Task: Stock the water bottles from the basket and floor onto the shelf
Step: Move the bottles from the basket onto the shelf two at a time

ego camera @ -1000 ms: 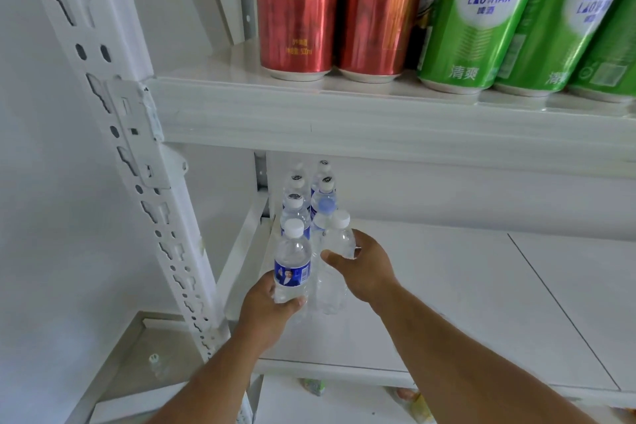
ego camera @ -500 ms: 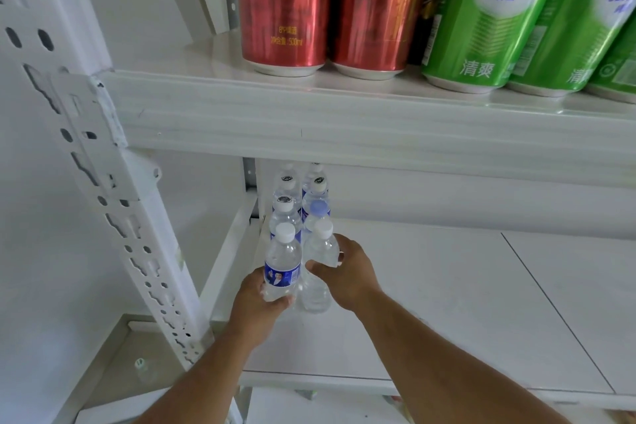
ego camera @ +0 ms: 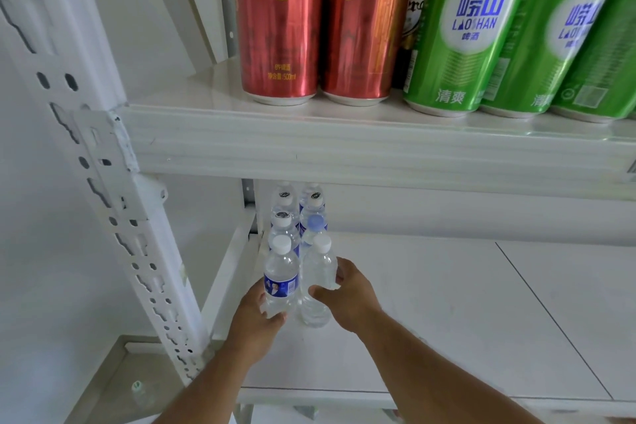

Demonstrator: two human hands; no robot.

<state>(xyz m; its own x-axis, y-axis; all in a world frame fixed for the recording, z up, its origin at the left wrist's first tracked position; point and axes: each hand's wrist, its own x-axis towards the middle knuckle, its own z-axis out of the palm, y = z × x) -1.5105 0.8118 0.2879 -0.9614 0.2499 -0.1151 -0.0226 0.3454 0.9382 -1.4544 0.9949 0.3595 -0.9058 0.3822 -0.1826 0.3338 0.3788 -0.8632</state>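
Upright clear bottles [ego camera: 280, 280] on white shelf [ego camera: 430, 313]

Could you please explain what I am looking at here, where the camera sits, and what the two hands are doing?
There is no machine here: a person wears a camera on the head, looking down at their own arms. The left hand holds a blue-labelled water bottle; the right hand has its grip on a plain water bottle. Both stand at the front of a double row of bottles on the white lower shelf. On the upper shelf stand red cans and green cans.
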